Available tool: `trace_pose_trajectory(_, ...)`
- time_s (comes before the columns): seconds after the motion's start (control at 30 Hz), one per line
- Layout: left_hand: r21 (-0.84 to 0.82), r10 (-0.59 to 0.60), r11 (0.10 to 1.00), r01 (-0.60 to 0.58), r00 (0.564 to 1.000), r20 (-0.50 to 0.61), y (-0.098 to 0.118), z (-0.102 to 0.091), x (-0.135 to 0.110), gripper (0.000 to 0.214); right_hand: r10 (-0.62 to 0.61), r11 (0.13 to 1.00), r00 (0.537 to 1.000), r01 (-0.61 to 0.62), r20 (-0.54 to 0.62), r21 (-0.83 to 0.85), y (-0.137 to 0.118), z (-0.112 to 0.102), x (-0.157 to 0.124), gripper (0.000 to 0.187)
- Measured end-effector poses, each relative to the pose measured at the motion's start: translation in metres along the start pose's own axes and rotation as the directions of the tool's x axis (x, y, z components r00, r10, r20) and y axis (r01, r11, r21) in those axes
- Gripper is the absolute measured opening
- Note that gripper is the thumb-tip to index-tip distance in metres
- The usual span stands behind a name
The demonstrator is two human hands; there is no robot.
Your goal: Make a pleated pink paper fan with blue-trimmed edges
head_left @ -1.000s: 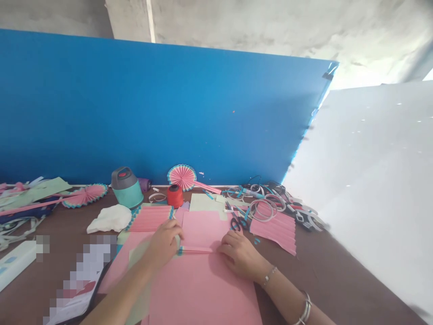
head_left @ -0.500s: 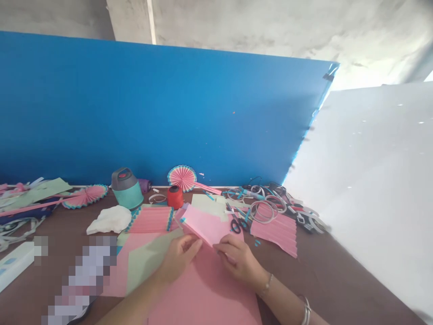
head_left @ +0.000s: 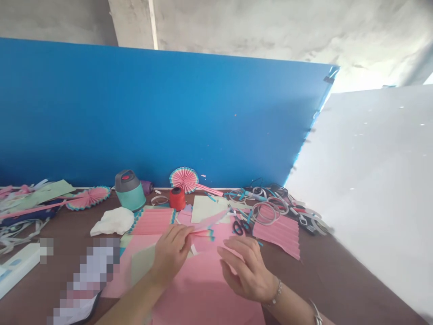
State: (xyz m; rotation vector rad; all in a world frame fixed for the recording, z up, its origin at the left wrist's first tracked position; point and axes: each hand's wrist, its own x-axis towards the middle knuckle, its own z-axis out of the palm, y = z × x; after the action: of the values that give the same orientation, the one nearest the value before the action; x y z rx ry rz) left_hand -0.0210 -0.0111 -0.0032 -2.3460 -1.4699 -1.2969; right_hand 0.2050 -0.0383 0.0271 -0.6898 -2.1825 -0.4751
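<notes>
My left hand (head_left: 172,250) is closed on one end of a pink folded paper strip (head_left: 208,222), whose far end points up and right and shows a blue-tipped edge. Just right of it, my right hand (head_left: 248,271) hovers with its fingers apart and nothing in them. Beneath both hands lies a large pink paper sheet (head_left: 206,289), over a pale green sheet (head_left: 144,262). Black-handled scissors (head_left: 238,226) lie beyond my right hand. A pleated pink paper piece with blue edges (head_left: 155,220) rests beyond my left hand.
A round pink paper fan (head_left: 184,179) leans at the blue partition (head_left: 169,113). Nearby stand a red thread spool (head_left: 177,198) and a teal container (head_left: 130,192). Tape rolls (head_left: 265,213) lie over another pleated pink sheet (head_left: 282,234). White tissue (head_left: 112,221) sits left.
My right hand has let go of the pink paper and moved down and right, fingers spread. My left hand keeps hold of the paper, which has turned and now shows narrow.
</notes>
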Motion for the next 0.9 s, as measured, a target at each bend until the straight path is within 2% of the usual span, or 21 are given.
trace_pose_trajectory(0.07,0.046,0.136,0.989,-0.138,0.989,0.056,0.004,0.002,0.0,0.027,-0.001,1.0,0.999,0.002,0.051,-0.027,-0.005,0.002,0.008,0.044)
trace_pose_trajectory(0.13,0.071,0.224,0.969,-0.235,0.965,0.135,0.008,0.006,-0.002,0.027,0.058,0.998,0.986,-0.052,0.155,-0.044,-0.006,0.011,0.011,0.037)
trace_pose_trajectory(0.2,0.075,0.262,0.955,-0.285,0.938,0.229,0.011,0.011,-0.005,0.026,0.121,0.992,0.958,-0.11,0.258,-0.055,-0.003,0.022,0.006,0.02)
trace_pose_trajectory(0.27,0.057,0.26,0.954,-0.295,0.905,0.338,0.012,0.014,-0.007,0.025,0.128,0.992,0.929,-0.114,0.347,-0.059,0.002,0.033,-0.003,0.013)
trace_pose_trajectory(0.4,0.001,0.153,0.983,-0.181,0.835,0.529,0.011,0.016,-0.008,0.021,0.133,0.991,0.844,-0.122,0.519,-0.055,0.008,0.041,-0.016,0.006)
trace_pose_trajectory(0.5,-0.002,0.044,0.999,-0.053,0.817,0.575,0.012,0.013,-0.005,0.019,0.191,0.977,0.773,-0.208,0.605,-0.043,0.01,0.04,-0.017,0.011)
trace_pose_trajectory(0.6,-0.03,0.009,0.999,0.011,0.802,0.597,0.015,0.006,-0.002,0.019,0.249,0.949,0.726,-0.314,0.641,-0.013,0.015,0.039,-0.018,0.014)
trace_pose_trajectory(0.73,-0.058,0.004,0.997,0.041,0.78,0.626,0.014,-0.006,0.003,0.02,0.245,0.91,0.723,-0.402,0.646,0.105,0.026,0.038,-0.023,0.018)
trace_pose_trajectory(0.9,-0.046,-0.1,0.984,0.172,0.748,0.656,0.007,-0.019,0.007,0.021,0.214,0.817,0.722,-0.502,0.658,0.285,0.035,0.031,-0.023,0.027)
